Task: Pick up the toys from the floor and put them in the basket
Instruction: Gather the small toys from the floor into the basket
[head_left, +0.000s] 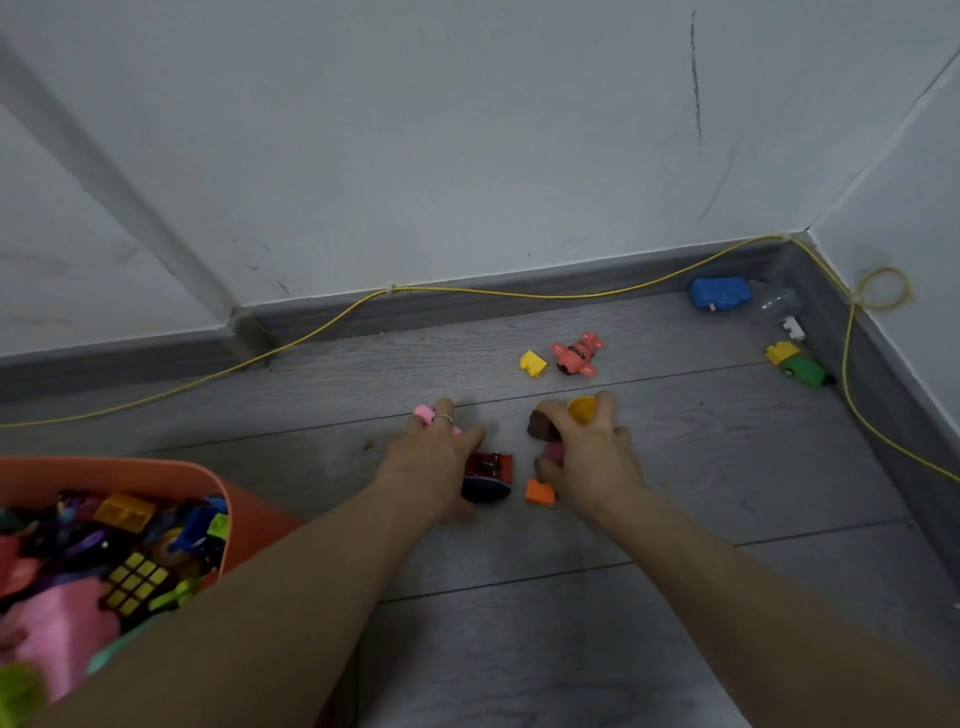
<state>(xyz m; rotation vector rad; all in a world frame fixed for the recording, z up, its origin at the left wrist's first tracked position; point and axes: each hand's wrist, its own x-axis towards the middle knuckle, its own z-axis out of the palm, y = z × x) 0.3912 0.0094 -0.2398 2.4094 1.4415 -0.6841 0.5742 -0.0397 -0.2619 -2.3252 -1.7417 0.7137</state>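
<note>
While reaching low over the grey floor (571, 545), both hands down among a small cluster of toys. Left hand (436, 457) spread over a pink piece (425, 414), fingers (442, 410) curled round it, a ring on one of them, thumb out toward a red toy car (488, 467) lying just beside the palm; probably gathering several bits in one scoop rather than one at a time. Right hand (592, 457) already full: fingers curled over a yellow cup-like piece (581, 408) and a brown lump (541, 423), something pink tucked under the palm, too hidden to name. Orange block (540, 492) loose on the floor, touching or nearly touching the heel of the right hand, not yet picked up. Further off, toward the wall, a yellow block (533, 362) just beside a pink toy plane (577, 354); well apart in the right corner, a blue toy (719, 292), a clear plastic item, a small white piece, and a yellow-and-green toy (797, 364). Orange basket (171, 475) at lower left, near the left forearm, heaped with toys, a puzzle cube among them; placed close so that a short swing across carries a handful in. Little room left on top, so some risk of pieces sliding off. Yellow cable (467, 291) along the skirting and down the right wall, clear of the toys in hand but close behind the corner group. Nothing between hands and basket.
</note>
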